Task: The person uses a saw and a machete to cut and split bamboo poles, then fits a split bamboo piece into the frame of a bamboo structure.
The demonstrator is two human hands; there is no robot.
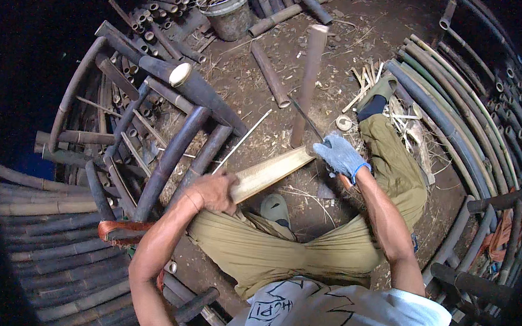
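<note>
My bare left hand point(214, 190) grips the near end of a split bamboo piece point(272, 172), its pale inner face turned up. The piece slants away to the right over my lap, its far end close to my right hand. That right hand point(340, 155), in a light blue knitted glove, is closed round a long knife point(307, 121). The dark, narrow blade points away and to the left, past the bamboo's far end. A bit of brown handle shows below the glove. Whether blade and bamboo touch, I cannot tell.
An upright bamboo post point(309, 77) stands beyond the knife. A loose bamboo length point(269, 75) lies on the dirt floor. Dark bamboo frames point(174, 156) are at left, long poles point(443, 115) at right. A bucket of shavings point(225, 18) stands at the back. Pale strips point(363, 86) lie by my right foot.
</note>
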